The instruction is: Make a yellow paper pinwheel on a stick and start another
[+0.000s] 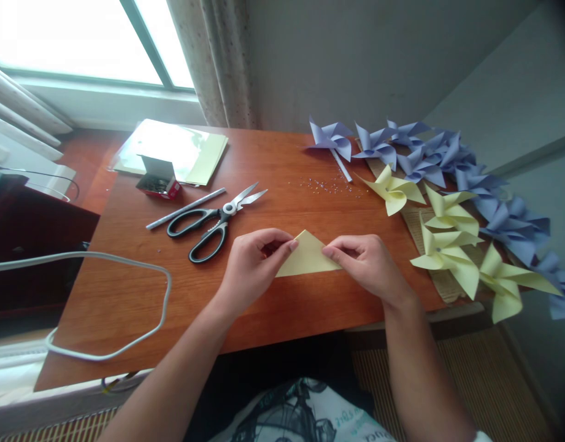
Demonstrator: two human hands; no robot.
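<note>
Both your hands are on the yellow paper triangle point(307, 256), which lies flat on the counter point(126, 294) just in front of you, apex pointing away. Left hand point(252, 261): fingers pinched closed on the left sloping edge of the triangle. Right hand point(367, 261): fingers curled and pressing down on the right corner, gripping that edge.

Step in hand, as I read it: creasing a diagonal fold. The sheet is already doubled into a triangle and you're holding the edges aligned.

The next move likely calls for keeping the corners matched while you run a fingertip along the fold line; if one hand slips, the edges will skew.

Around you:
- scissors point(213, 224) just left of your left hand, blades shut, not touching it
- thin white stick point(185, 209) beside the scissors
- small open box of pins point(159, 178), next to a stack of paper sheets point(181, 150)
- finished yellow pinwheels point(452, 245) and purple pinwheels point(424, 153) along the right edge
- white cable point(126, 301) looped at left
</note>
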